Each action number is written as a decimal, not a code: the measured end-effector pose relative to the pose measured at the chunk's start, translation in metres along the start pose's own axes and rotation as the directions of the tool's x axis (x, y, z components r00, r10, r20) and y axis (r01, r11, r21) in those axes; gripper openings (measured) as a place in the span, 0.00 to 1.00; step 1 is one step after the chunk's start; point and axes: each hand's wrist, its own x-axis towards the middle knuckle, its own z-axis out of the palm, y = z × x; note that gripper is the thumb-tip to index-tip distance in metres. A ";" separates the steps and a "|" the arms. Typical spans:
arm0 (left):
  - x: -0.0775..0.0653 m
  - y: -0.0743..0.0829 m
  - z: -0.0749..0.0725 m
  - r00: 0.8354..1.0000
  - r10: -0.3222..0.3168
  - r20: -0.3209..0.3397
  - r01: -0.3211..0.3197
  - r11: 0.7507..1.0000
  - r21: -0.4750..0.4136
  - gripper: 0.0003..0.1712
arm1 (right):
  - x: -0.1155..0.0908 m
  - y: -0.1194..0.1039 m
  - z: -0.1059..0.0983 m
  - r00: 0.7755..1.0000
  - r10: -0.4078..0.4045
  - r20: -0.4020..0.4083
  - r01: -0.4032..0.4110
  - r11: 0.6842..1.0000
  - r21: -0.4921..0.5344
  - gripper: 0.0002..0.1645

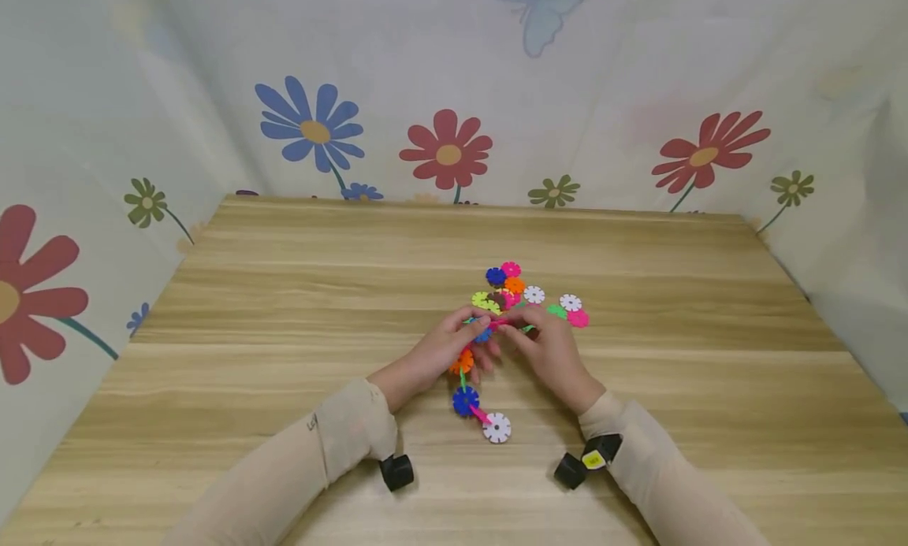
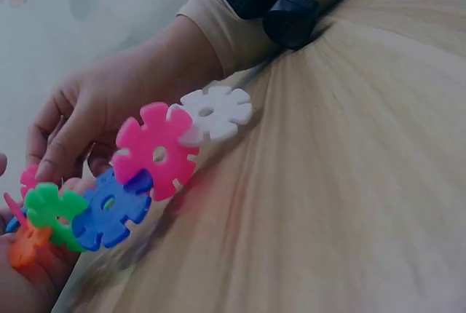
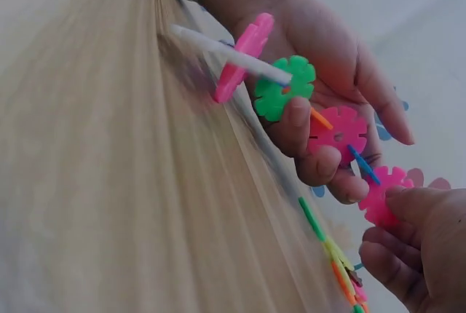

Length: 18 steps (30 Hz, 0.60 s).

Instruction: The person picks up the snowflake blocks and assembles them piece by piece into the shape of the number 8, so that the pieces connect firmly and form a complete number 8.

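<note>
A chain of slotted plastic snowflake discs hangs from my left hand [image 1: 436, 353] toward me. The white disc [image 1: 496, 428] is at its near end, followed by a pink disc [image 2: 156, 151], a dark blue disc [image 1: 466, 401], a green disc [image 3: 285, 87] and an orange disc [image 1: 462, 362]. My left fingers curl round the chain near another pink disc [image 3: 338, 135]. A light blue disc [image 1: 482, 332] links that one to the far-end pink disc [image 3: 386, 195]. My right hand [image 1: 556, 357] pinches this end disc between thumb and fingers, close to the left fingertips.
Beyond my hands, loose discs lie in a pile on the wooden table [image 1: 284, 294], among them a blue disc [image 1: 496, 276], a yellow disc [image 1: 485, 302] and a white disc [image 1: 571, 302]. A flower-printed curtain [image 1: 603, 120] stands behind the table.
</note>
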 end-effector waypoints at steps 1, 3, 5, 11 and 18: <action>0.000 0.000 0.000 1.000 -0.001 -0.013 0.001 1.000 -0.002 0.20 | 0.000 0.000 -0.001 1.000 0.004 -0.003 -0.004 1.000 -0.018 0.09; 0.000 0.001 -0.001 0.999 -0.005 -0.034 0.005 1.000 -0.007 0.20 | 0.000 0.000 -0.002 1.000 0.020 0.007 -0.020 0.999 -0.029 0.10; 0.001 0.001 -0.002 0.999 -0.010 -0.048 0.010 1.000 -0.008 0.19 | 0.001 0.000 -0.002 0.999 0.046 0.025 -0.046 0.999 -0.028 0.11; 0.002 0.000 -0.004 0.996 -0.021 -0.082 0.020 1.000 -0.016 0.16 | 0.003 0.003 -0.005 0.995 0.092 0.045 -0.091 0.996 -0.023 0.10; 0.002 0.003 -0.006 0.993 -0.023 -0.118 0.020 1.000 -0.023 0.12 | 0.007 0.009 -0.014 0.991 0.132 0.022 -0.129 0.986 -0.103 0.10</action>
